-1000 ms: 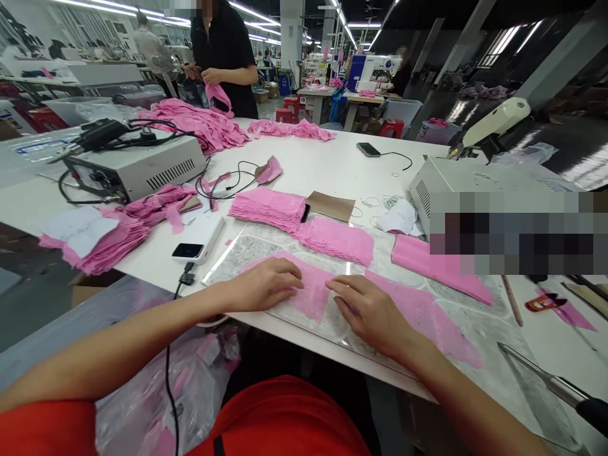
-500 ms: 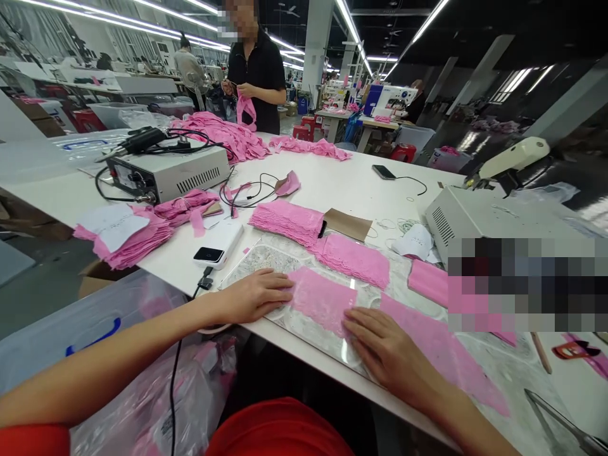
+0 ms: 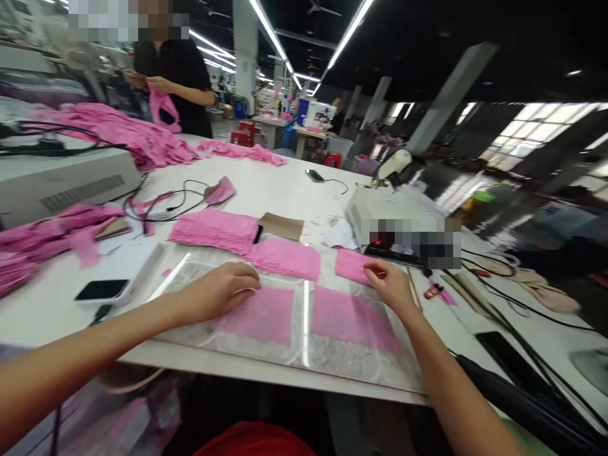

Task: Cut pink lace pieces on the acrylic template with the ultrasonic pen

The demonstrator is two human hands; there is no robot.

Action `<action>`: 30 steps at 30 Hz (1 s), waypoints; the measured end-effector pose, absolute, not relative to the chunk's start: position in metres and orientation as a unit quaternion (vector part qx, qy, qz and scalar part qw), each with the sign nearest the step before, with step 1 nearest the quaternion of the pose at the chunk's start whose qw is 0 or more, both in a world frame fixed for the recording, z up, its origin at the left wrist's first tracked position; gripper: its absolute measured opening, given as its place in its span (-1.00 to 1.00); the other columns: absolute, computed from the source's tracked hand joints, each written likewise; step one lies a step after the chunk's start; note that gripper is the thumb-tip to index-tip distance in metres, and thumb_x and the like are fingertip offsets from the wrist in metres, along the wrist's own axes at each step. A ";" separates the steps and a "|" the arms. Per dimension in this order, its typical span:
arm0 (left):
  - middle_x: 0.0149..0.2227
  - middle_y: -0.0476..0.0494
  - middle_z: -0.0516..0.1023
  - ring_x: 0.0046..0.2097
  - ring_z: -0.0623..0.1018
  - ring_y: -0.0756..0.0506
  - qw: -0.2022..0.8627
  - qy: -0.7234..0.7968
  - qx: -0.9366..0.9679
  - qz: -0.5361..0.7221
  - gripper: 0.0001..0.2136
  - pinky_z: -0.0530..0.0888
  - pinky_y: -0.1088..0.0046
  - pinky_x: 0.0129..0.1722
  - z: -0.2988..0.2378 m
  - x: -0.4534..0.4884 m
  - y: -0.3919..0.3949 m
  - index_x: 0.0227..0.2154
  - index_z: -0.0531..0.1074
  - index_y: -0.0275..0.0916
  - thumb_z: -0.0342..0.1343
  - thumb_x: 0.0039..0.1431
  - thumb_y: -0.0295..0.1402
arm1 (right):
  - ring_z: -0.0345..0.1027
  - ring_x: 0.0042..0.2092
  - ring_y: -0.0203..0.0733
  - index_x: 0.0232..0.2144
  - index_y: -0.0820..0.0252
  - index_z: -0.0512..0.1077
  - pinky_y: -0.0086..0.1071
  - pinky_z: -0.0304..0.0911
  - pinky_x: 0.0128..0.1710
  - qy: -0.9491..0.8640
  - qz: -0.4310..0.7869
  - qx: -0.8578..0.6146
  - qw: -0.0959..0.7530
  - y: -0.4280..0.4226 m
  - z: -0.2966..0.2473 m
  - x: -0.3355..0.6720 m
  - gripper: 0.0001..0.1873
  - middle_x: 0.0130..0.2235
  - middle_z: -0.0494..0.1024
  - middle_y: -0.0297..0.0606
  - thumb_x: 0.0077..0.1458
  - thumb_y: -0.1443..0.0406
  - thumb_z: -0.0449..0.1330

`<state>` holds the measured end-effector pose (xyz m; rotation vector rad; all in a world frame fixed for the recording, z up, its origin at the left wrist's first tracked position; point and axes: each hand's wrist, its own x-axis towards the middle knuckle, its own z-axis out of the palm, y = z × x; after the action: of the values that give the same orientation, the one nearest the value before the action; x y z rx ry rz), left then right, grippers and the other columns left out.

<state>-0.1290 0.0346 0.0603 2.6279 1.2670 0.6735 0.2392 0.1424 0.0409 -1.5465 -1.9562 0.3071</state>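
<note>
On a clear sheet over the marbled board (image 3: pixel 327 367), a flat pink fabric piece (image 3: pixel 266 316) lies partly under my left hand (image 3: pixel 223 291). That hand's fingers are loosely bent, with the thumb apart and nothing held. My right hand (image 3: pixel 392 288) is at a folded pink fabric stack (image 3: pixel 349 263), its thumb and fingers closed on the right edge. Between me and that stack, a second flat pink piece (image 3: pixel 351 316) rests on the board. Two further piles, a left pink stack (image 3: pixel 213 229) and a middle pink stack (image 3: pixel 287 256), sit behind the left hand.
Grey equipment boxes stand left (image 3: pixel 71 183) and right (image 3: pixel 394 206). Orange-handled snips (image 3: pixel 433 291), a dark phone (image 3: pixel 508 361) and cables lie to the right. A power bank (image 3: pixel 109 291) is on the left. Across the table (image 3: pixel 266 183), a person (image 3: pixel 175 82) holds pink fabric.
The view has swung right. My right hand has left the near flat piece and reached the folded stack. My left hand's fingers are more bent, still near that piece.
</note>
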 end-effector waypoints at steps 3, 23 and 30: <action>-0.23 -0.16 0.55 -0.18 0.52 -0.12 0.109 0.439 0.867 0.209 -0.84 0.44 0.37 -0.16 0.072 -0.079 0.086 -0.27 0.53 -0.26 0.04 0.25 -0.40 | 0.42 -0.34 -0.18 -0.41 0.24 0.50 -0.31 0.28 -0.27 -0.708 0.100 -0.631 0.301 0.170 0.032 0.252 -0.81 -0.36 0.60 -0.18 -0.06 0.30 0.11; 0.02 -0.19 0.43 -0.04 0.50 -0.17 0.258 0.423 0.865 0.079 -0.67 0.51 0.19 -0.08 0.033 0.059 0.235 0.01 0.38 -0.30 0.11 0.28 -0.23 | 0.27 -0.37 -0.26 -0.49 0.17 0.47 -0.40 0.05 -0.37 -0.708 0.135 -0.638 0.272 0.175 0.006 0.258 -0.80 -0.41 0.52 -0.27 0.03 0.32 0.05; 0.01 -0.18 0.44 -0.04 0.50 -0.17 0.277 0.423 0.857 0.098 -0.68 0.51 0.19 -0.09 0.038 0.058 0.231 0.01 0.38 -0.29 0.10 0.28 -0.23 | 0.31 -0.37 -0.24 -0.53 0.17 0.48 -0.38 0.11 -0.34 -0.718 0.126 -0.626 0.277 0.171 0.011 0.256 -0.72 -0.42 0.52 -0.26 0.08 0.28 0.01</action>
<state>0.0577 0.2306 0.0380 2.3028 1.1349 0.2627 0.2565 0.1711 0.0114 -1.6808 -1.9284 0.3379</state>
